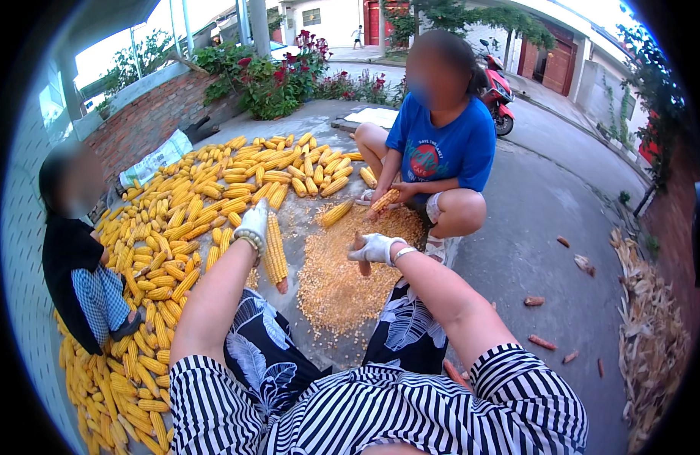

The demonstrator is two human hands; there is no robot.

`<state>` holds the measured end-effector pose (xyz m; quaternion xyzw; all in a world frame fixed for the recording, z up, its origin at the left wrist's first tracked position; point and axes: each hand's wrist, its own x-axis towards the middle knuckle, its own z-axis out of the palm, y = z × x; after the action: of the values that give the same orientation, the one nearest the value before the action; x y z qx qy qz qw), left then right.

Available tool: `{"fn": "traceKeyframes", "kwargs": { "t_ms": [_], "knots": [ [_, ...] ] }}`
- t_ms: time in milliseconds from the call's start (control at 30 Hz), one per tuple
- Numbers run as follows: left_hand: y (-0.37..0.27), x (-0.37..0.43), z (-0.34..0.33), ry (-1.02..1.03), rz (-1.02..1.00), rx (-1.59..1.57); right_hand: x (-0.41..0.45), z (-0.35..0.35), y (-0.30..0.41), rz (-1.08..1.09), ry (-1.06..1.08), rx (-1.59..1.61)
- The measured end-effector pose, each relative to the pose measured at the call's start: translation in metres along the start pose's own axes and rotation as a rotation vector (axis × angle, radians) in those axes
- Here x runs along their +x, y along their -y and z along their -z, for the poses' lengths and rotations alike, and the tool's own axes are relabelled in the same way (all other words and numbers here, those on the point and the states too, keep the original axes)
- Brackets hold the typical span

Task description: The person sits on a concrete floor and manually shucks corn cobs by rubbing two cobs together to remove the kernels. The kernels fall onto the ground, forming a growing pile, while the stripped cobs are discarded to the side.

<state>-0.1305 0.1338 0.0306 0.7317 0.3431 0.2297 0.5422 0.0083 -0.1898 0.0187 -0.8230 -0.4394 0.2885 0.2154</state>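
My left hand point(253, 226), in a pale work glove, is at an upright ear of yellow corn point(276, 253), its fingers along the ear's upper left side. My right hand point(377, 248), gloved too, is closed around a brownish, bare corn cob point(362, 256). Beneath it lies a heap of loose corn kernels point(333, 284) on the concrete. A whole ear of corn point(337, 214) rests at the heap's upper left edge. Across the heap a squatting person in a blue shirt holds a partly shelled ear point(385, 200) in both hands.
A wide spread of corn ears point(173, 227) covers the ground at the left, where another person squats. Stripped cobs point(542, 342) lie scattered at the right, beside dry husks point(648, 341). A printed sack point(159, 156) lies by the brick wall point(150, 108). A red scooter point(498, 91) stands behind.
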Motion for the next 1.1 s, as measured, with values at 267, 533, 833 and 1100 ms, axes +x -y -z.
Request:
{"fn": "traceKeyframes", "kwargs": {
  "t_ms": [267, 533, 833, 1100],
  "knots": [
    [-0.066, -0.072, -0.053, 0.038, 0.216, -0.12, -0.008, 0.007, -0.006, 0.009, -0.247, 0.314],
    [-0.065, -0.025, -0.093, 0.208, 0.214, -0.682, -0.018, -0.011, 0.04, 0.143, -0.132, 0.884],
    [-0.081, -0.025, -0.109, 0.371, 0.282, -0.88, 0.005, -0.018, 0.056, 0.152, -0.004, 0.82],
    [-0.054, 0.003, -0.124, 0.434, 0.359, -0.942, 0.02, -0.021, 0.054, 0.132, -0.009, 0.941]
  ]
}}
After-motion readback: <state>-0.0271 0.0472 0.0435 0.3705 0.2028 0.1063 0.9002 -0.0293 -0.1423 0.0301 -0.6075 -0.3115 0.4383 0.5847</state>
